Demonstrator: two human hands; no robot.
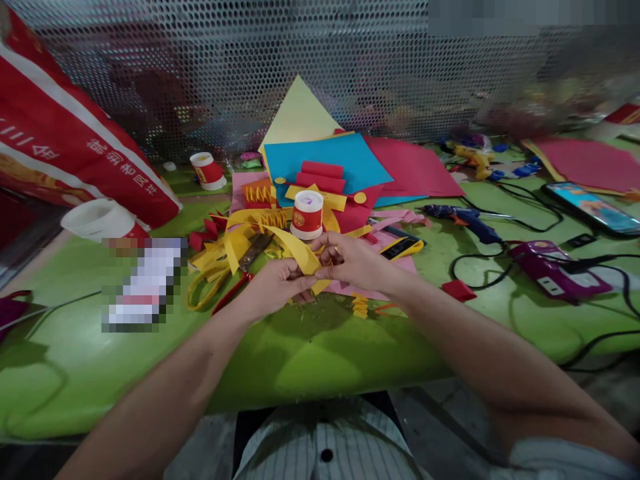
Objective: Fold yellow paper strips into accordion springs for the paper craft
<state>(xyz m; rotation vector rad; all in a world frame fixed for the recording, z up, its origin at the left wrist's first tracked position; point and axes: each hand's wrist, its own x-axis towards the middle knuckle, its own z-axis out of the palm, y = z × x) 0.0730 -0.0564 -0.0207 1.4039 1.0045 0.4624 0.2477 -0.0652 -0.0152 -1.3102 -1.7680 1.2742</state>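
Note:
Both hands meet over the middle of the green table, pinching a curved yellow paper strip (295, 248). My left hand (277, 288) has its thumb and fingers closed on the strip's lower end. From the other side, my right hand (353, 263) pinches the same end. Just beyond them stands an upside-down red and white paper cup (307, 217). More yellow paper strips (233, 243) lie in a heap left of the cup, with scissors (255, 252) partly buried in it. A folded yellow paper piece (360, 305) rests near my right forearm.
Blue paper (325, 160) and red paper (415, 167) lie behind the cup. A glue gun (467, 220), a purple power strip (557, 270) with black cords and a phone (595, 208) are on the right. A large red bag (75, 120) and a white cup (100, 219) stand left.

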